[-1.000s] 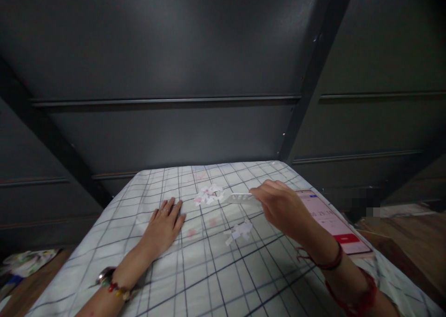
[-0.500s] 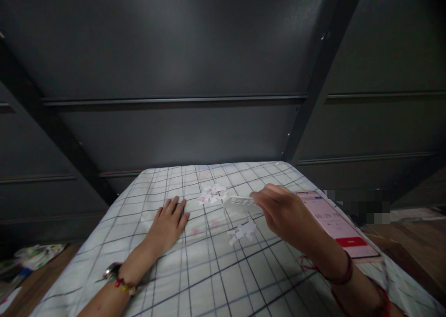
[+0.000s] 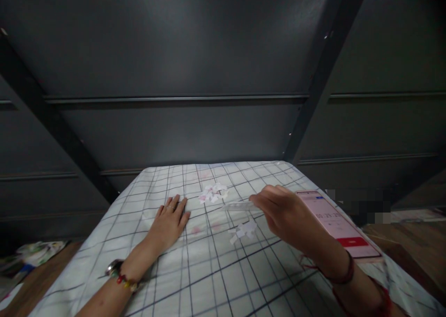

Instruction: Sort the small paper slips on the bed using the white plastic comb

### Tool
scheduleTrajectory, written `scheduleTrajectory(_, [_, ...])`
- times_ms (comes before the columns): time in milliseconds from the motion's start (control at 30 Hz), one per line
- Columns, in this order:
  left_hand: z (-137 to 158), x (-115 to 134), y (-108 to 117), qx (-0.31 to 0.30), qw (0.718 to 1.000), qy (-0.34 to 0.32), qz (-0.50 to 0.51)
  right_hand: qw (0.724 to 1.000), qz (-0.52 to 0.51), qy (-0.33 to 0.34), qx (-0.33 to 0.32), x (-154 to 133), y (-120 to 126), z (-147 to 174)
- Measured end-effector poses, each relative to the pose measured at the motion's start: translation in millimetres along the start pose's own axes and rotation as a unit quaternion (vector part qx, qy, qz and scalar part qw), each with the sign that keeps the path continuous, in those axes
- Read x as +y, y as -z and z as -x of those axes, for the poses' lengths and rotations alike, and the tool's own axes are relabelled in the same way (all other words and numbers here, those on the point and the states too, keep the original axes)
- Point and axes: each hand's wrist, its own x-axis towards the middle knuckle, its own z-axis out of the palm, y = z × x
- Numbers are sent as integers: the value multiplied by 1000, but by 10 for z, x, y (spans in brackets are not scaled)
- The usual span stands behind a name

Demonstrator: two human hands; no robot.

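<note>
My left hand (image 3: 169, 222) lies flat on the checked cloth, fingers spread, with nothing in it. Between the closed fingers of my right hand (image 3: 278, 210) is one end of a thin white slotted strip (image 3: 237, 206), pointing left above the cloth. Its exact kind I cannot make out; it is seen nearly edge-on. Just beyond its left end sits a pile of small white paper scraps (image 3: 213, 193), some with pinkish marks. A second pile of paper scraps (image 3: 243, 231) lies nearer me, below the strip.
The white cloth with dark grid lines (image 3: 209, 270) covers the table, with faint pink stains. A phone (image 3: 336, 224) showing a timer lies right of my right forearm. A dark panelled metal wall (image 3: 181, 131) stands behind the table. Crumpled items (image 3: 38, 254) lie low at the left.
The strip in my right hand has turned from showing its slotted face to nearly edge-on. My left hand and both paper piles stay put.
</note>
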Motion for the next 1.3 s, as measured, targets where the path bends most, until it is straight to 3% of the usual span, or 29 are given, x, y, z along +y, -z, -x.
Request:
scheduleTrajectory(167, [6, 7, 14, 1, 1000, 0, 5, 999, 7, 2, -39, -17, 6, 12])
scheduleTrajectory(333, [10, -1, 9, 2, 1000, 2, 6, 997, -37, 63, -6, -156, -10, -21])
scheduleTrajectory(467, [12, 6, 37, -9, 1000, 4, 4, 998, -11, 20, 52, 0, 1, 1])
scheduleTrajectory(567, [19, 19, 68, -20, 1000, 7, 2, 998, 34, -40, 31, 192, -80, 28])
scheduleTrajectory(833, [28, 21, 74, -13, 1000, 6, -4, 995, 25, 3, 92, 386, -535, 23])
scheduleTrajectory(1000, [19, 3, 37, -5, 1000, 5, 1, 997, 2, 7, 77, 434, -460, 40])
scheduleTrajectory(1133, [12, 8, 29, -1, 1000, 6, -6, 993, 14, -5, 119, 458, -401, 57])
scheduleTrajectory(1300, [10, 21, 59, -13, 1000, 13, -6, 999, -8, 4, 43, 462, -388, 73])
